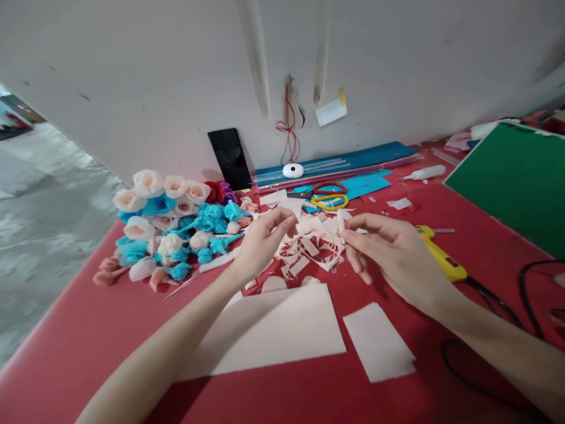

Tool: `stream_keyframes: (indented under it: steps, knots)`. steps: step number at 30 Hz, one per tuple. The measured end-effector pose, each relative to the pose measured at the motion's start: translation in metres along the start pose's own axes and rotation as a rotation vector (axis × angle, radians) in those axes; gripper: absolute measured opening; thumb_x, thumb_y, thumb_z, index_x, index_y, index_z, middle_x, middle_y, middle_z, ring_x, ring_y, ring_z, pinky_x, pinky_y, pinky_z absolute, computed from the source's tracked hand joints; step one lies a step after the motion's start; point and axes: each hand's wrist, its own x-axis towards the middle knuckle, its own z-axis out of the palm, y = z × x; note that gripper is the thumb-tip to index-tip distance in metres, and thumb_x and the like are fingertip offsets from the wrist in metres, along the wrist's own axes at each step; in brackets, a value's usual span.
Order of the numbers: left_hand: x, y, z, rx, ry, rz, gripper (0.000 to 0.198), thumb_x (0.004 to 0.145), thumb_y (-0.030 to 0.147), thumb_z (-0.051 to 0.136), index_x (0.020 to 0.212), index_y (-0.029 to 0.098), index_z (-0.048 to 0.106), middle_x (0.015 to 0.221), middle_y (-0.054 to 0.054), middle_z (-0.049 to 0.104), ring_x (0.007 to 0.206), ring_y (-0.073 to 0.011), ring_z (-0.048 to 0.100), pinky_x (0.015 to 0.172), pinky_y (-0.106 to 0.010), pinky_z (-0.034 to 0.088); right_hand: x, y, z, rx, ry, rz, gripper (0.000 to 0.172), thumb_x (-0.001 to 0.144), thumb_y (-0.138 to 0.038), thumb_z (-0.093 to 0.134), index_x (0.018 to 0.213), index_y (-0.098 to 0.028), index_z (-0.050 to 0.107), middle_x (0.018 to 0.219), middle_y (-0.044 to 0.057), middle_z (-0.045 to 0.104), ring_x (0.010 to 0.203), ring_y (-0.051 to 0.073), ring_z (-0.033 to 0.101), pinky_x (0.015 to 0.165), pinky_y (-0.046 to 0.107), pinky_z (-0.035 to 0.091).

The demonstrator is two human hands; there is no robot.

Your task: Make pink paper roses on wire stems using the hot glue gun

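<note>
My right hand (386, 250) pinches a small pale paper roll (341, 220) upright between thumb and forefinger; its other fingers hang loosely below. To its left, my left hand (265, 242) has thumb and fingertips pressed together, and whatever lies between them is too small to make out. Under and between both hands is a heap of cream paper scraps (304, 250). A large cream paper sheet (273, 333) lies in front of the heap, partly beneath my left forearm. A stack of smaller cream paper pieces (378, 341) sits to its right.
Paper flowers (148, 184) in cream, blue and pink crowd the left side. Scissors (324, 197) rest on blue paper (368, 184) behind the scraps. A yellow glue gun (445, 259), its cable, a glue bottle (426, 172) and a green board (516, 182) stand right. A phone (229, 158) leans against the wall.
</note>
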Motion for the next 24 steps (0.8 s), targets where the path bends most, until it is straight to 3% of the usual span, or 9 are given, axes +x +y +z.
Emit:
stream_keyframes:
  steps: [3,9,15,19,20,22,24]
  knots:
    - [0.001,-0.005,0.0,0.061,-0.029,-0.009,0.02,0.085,0.028,0.051,0.07,0.016,0.06,0.06,0.001,0.061,0.057,-0.0111,0.055,0.059,-0.023,0.043,0.0,0.0,0.0,0.001,-0.005,0.007,0.019,0.084,-0.035,0.056,0.081,-0.016,0.055,0.049,-0.004,0.051,0.038,0.006,0.045,0.039,0.016,0.037]
    - [0.001,-0.008,0.001,0.146,-0.014,0.002,0.007,0.071,0.022,0.067,0.067,0.017,0.068,0.071,-0.002,0.07,0.064,-0.0137,0.062,0.064,-0.024,0.045,0.002,0.002,0.0,-0.012,-0.007,0.003,0.018,0.082,-0.034,0.058,0.079,-0.016,0.055,0.047,-0.004,0.052,0.037,0.005,0.046,0.039,0.015,0.037]
    - [0.0,-0.011,0.0,0.254,0.037,0.002,0.019,0.069,0.027,0.07,0.058,0.015,0.06,0.061,0.001,0.065,0.056,-0.0108,0.057,0.055,-0.021,0.042,0.002,0.002,0.0,-0.038,0.0,0.013,0.017,0.081,-0.033,0.06,0.079,-0.017,0.055,0.046,-0.005,0.052,0.036,0.005,0.046,0.039,0.015,0.036]
    - [0.0,-0.014,0.001,0.346,-0.004,0.004,0.035,0.079,0.033,0.059,0.048,0.015,0.058,0.041,0.003,0.053,0.039,-0.009,0.046,0.046,-0.022,0.036,0.001,0.002,0.0,-0.045,-0.002,0.016,0.02,0.08,-0.035,0.06,0.078,-0.016,0.055,0.046,-0.004,0.052,0.036,0.005,0.045,0.039,0.015,0.035]
    - [0.0,-0.014,0.001,0.365,-0.008,0.018,0.03,0.08,0.03,0.057,0.056,0.015,0.063,0.046,0.002,0.056,0.041,-0.0093,0.047,0.047,-0.023,0.037,0.001,0.002,0.0,-0.043,-0.003,0.013,0.02,0.08,-0.036,0.06,0.078,-0.016,0.055,0.046,-0.004,0.052,0.036,0.005,0.045,0.039,0.015,0.035]
    - [0.001,-0.015,0.003,0.388,-0.007,0.061,0.014,0.079,0.021,0.057,0.086,0.016,0.068,0.078,-0.004,0.068,0.057,-0.0121,0.057,0.056,-0.024,0.043,0.002,0.002,0.001,-0.044,-0.005,0.007,0.02,0.08,-0.035,0.06,0.078,-0.016,0.055,0.046,-0.004,0.052,0.036,0.005,0.045,0.039,0.015,0.035]
    - [0.001,-0.015,0.005,0.399,-0.013,0.108,0.025,0.074,0.017,0.061,0.099,0.019,0.066,0.109,-0.008,0.063,0.084,-0.0172,0.06,0.074,-0.029,0.047,0.002,0.001,0.001,-0.048,-0.005,0.009,0.018,0.081,-0.034,0.059,0.078,-0.016,0.055,0.046,-0.004,0.052,0.036,0.005,0.045,0.039,0.015,0.035]
